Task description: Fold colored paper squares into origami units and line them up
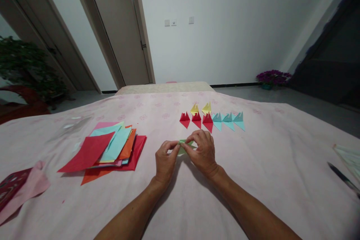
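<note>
A small piece of folded green paper (182, 150) is held between both hands, just over the pink cloth. My left hand (165, 160) pinches its left edge with thumb and forefinger. From the right, my right hand (203, 153) grips the same paper, thumb and fingers closed on it; the fingers hide part of the folds. Beyond the hands stands a group of folded paper birds: red ones (196, 120) and pale blue ones (228, 120) in a row, with two yellow ones (207, 108) behind.
A loose stack of coloured paper sheets (115, 146) lies to the left. Farther left are a dark red packet (12, 187) and a pink sheet (30, 187). A dark, slim pointed object (341, 175) rests at the right. The table wears a flowered pink cloth (253, 195).
</note>
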The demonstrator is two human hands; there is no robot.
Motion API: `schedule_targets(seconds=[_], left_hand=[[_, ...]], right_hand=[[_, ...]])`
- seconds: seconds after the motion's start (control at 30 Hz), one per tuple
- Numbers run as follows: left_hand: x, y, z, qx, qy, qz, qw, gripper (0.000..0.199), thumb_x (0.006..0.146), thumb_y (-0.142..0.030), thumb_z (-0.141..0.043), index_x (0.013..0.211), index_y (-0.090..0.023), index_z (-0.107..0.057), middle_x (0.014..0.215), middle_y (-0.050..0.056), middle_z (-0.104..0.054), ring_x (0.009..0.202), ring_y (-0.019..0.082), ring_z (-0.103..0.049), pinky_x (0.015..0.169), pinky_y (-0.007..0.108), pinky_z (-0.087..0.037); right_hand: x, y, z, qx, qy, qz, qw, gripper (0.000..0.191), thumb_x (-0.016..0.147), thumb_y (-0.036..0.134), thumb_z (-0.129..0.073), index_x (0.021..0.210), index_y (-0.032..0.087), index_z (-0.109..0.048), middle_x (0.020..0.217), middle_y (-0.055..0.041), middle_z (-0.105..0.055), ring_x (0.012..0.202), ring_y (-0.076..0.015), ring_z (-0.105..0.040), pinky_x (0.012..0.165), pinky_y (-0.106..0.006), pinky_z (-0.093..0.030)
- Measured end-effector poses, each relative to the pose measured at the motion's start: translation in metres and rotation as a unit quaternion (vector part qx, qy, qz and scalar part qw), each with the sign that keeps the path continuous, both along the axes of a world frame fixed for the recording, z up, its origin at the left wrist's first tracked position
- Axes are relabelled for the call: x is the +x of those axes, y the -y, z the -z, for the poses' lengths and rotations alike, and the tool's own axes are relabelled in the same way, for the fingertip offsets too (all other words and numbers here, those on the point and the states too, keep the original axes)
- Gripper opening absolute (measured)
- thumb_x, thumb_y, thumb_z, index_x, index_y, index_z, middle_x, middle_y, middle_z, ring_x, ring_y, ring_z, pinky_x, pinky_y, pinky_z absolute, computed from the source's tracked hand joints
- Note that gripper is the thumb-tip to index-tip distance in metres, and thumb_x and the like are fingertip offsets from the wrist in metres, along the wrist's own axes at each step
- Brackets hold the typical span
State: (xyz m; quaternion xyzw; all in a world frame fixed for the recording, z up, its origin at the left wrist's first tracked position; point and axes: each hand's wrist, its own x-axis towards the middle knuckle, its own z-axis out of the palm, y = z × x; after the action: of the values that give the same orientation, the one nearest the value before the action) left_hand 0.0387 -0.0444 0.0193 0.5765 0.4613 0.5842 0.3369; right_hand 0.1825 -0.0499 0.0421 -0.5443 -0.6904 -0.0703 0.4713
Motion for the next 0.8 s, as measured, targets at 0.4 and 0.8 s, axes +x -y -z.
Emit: schedule_targets(seconds=[0.4,0.8], left_hand=[[-0.001,0.002,0.000,0.041,-0.006,0.020,0.999,0.004,0.078,-0.026,-0.073,0.079,-0.024,-0.076,0.080,0.004,-0.071,0.080,0.020,-0.064,0.079,0.029,-0.048],[0.002,-0.004,0.013,-0.065,0.061,0.092,0.992,0.021,0.081,-0.036,-0.070,0.088,-0.017,-0.076,0.085,0.006,-0.072,0.079,0.019,-0.064,0.074,0.028,-0.048]], right_hand=[[0.000,0.001,-0.001,-0.029,-0.008,-0.033,0.999,0.011,0.082,0.027,-0.073,0.075,0.024,-0.066,0.074,0.0000,-0.066,0.083,-0.0214,-0.052,0.078,-0.036,-0.034],[0.004,-0.007,0.006,-0.082,-0.127,-0.106,0.983,0.012,0.083,0.023,-0.063,0.071,0.023,-0.062,0.074,-0.0009,-0.065,0.079,-0.0203,-0.056,0.076,-0.033,-0.042]])
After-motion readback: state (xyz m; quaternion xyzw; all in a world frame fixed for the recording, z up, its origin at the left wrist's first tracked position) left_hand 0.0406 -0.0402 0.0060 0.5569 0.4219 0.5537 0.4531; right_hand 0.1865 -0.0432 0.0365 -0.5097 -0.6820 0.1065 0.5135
